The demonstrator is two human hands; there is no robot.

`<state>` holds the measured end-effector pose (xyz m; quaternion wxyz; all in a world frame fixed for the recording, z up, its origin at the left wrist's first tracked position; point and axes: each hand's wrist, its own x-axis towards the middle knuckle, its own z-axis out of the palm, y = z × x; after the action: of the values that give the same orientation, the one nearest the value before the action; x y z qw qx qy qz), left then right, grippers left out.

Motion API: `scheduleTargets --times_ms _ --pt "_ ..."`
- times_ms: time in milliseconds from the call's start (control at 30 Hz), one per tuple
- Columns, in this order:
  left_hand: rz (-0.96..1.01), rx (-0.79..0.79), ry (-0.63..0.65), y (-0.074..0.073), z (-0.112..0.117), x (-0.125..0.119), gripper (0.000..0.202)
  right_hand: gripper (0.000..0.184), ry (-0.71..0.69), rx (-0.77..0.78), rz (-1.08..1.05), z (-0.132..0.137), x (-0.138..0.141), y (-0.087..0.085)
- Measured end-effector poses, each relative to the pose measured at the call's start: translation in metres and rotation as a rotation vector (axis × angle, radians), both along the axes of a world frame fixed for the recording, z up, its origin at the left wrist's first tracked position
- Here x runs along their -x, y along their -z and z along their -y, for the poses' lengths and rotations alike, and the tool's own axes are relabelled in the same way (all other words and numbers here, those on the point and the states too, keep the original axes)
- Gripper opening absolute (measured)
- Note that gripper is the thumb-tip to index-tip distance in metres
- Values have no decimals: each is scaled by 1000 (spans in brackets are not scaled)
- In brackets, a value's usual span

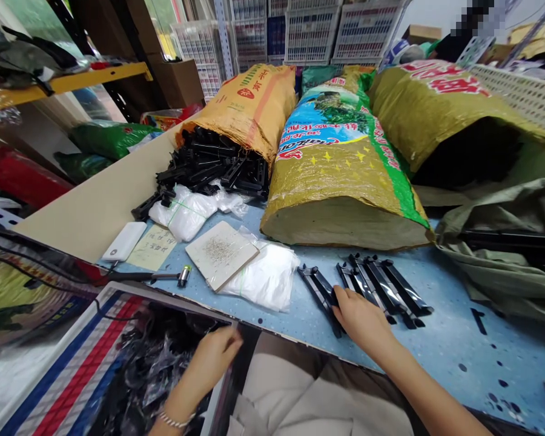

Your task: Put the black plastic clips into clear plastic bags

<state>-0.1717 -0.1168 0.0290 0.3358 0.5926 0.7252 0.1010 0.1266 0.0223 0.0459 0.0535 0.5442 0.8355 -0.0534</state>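
Note:
My right hand (361,318) rests on the blue table (454,339), fingers curled on the near end of a long black plastic part (318,289). Several more black parts (384,284) lie side by side just right of it. My left hand (215,354) is lower, below the table's front edge, with its fingers pinched together over a striped bag (91,357) of black pieces in clear wrap (149,369). What the fingers hold is blurred.
Three large woven sacks (340,163) lie across the table; the left one spills black parts (209,166). White plastic bags (266,275), a flat board of small screws (220,253), a small hammer (163,277), a power bank (124,241) and a note sit nearby. White crates stand behind.

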Motion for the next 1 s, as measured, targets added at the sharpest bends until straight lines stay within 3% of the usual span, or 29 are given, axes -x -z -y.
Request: scheduleTargets --times_ms 67,133,200,300,500,633,733,867,1000 --pt "59 -283 -4 -16 -44 -40 18 21 36 62 -59 -1 2 0" --pt "3 -456 -55 -22 -80 -68 17 26 82 125 -204 -3 -2 2" --pt "32 -471 -102 -19 -105 -79 12 33 131 197 -430 -3 -8 4" --pt "123 -419 -147 -8 -124 -67 11 35 238 339 -812 0 -13 5" --pt "324 -311 -212 -2 -133 -28 26 25 372 764 -1428 2 18 -7" --pt "407 -285 -228 -2 -132 -30 23 26 425 970 -1708 -8 53 -17" --pt "410 -309 -263 0 -133 -36 21 24 436 1091 -1916 -19 80 -14" --pt "434 -329 -249 -3 -131 -31 14 30 524 1045 -2004 -32 110 5" --pt "379 -436 -272 -20 -114 -13 10 31 577 912 -1969 -35 115 13"
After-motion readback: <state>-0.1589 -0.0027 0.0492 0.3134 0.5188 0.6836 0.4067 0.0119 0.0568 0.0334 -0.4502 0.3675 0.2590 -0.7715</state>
